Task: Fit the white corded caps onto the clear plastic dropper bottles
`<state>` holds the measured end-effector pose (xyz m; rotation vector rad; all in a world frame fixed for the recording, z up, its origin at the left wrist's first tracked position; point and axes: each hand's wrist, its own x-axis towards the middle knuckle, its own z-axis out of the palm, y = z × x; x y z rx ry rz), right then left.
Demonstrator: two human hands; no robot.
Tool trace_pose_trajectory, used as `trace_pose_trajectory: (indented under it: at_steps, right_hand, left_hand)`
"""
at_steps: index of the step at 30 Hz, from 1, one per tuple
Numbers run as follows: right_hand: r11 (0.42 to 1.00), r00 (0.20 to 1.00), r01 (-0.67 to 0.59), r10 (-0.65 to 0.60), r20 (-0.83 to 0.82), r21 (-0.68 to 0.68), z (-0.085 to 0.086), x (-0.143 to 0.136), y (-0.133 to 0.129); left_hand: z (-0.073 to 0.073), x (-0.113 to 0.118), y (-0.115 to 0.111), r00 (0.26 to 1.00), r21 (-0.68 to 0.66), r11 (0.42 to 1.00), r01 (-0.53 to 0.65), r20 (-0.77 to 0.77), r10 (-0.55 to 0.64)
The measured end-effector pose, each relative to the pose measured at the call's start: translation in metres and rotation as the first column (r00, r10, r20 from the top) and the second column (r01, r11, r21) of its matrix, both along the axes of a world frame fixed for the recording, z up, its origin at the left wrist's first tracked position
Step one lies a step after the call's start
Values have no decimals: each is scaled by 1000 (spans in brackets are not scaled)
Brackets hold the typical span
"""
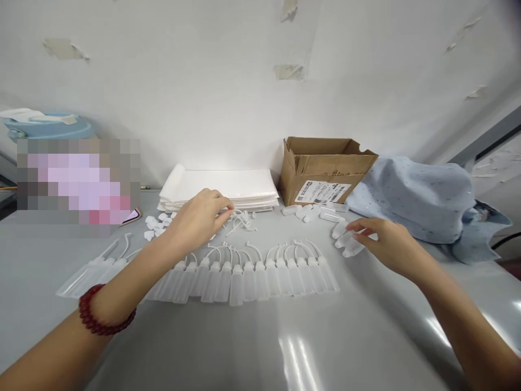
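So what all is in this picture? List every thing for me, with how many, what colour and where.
Row of small bottles: many, translucent white, across the table
Loose small bottles: several, translucent, from the box to the right hand
Thin curved pieces: several, white, by the left fingertips
Small flat pieces: several, white, beyond the left forearm
Stack of sheets or bags: one, white, by the wall
Box: one, brown, back right
Cloth: one, pale blue, right
Container: one, blue, far left
Table: one, grey
Wall: white, behind
Bracelet: one, dark red, left wrist
Hands: two, left and right
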<state>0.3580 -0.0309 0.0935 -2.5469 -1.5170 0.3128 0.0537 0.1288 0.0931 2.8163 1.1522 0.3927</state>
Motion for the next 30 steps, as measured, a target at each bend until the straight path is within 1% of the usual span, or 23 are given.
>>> trace_pose_trajectory:
  at_steps: [2,5,7,9,14,16,19,22,25,27,28,30]
  right_hand:
    - [1000,1000,13,-13,1,-13,0,-3,1]
    - [1000,1000,5,-5,15,13,-4,-2,1]
    - [999,999,-1,0,41,42,-7,1,0]
    - [999,998,5,-8,60,50,-9,2,0]
    - [1000,997,-22,20,77,19,-10,-2,2]
    - [999,996,-36,32,87,37,-10,-4,3]
    - [996,995,-45,38,90,83,-11,-5,1]
    - [993,995,-54,45,90,109,-11,-5,-1]
    - [990,994,-57,45,97,129,-10,-5,-1]
    - [989,994,-57,44,96,135,-10,-5,-1]
    - [989,994,-58,45,95,133,-10,-5,-1]
    - [990,995,-57,45,94,130,-10,-5,-1]
  left_hand:
    - [3,-1,1,996,-80,997,-9,86,16]
    - [5,-2,2,987,-192,981,-19,151,48]
    - [7,-2,2,983,-227,974,-22,170,62]
    - [9,-3,1,980,-230,973,-16,190,61]
    - [14,-3,-2,961,-149,989,-3,273,44]
    - [15,-3,-3,952,-92,995,27,305,3]
    - [18,-1,-6,945,28,997,71,319,-76]
    - [23,0,-11,924,103,992,70,368,-103]
    - [27,1,-17,872,155,988,19,481,-92]
    - [26,2,-19,837,184,983,-20,540,-84]
    - [25,2,-19,833,184,983,-22,546,-83]
    - [19,3,-17,856,141,990,11,510,-82]
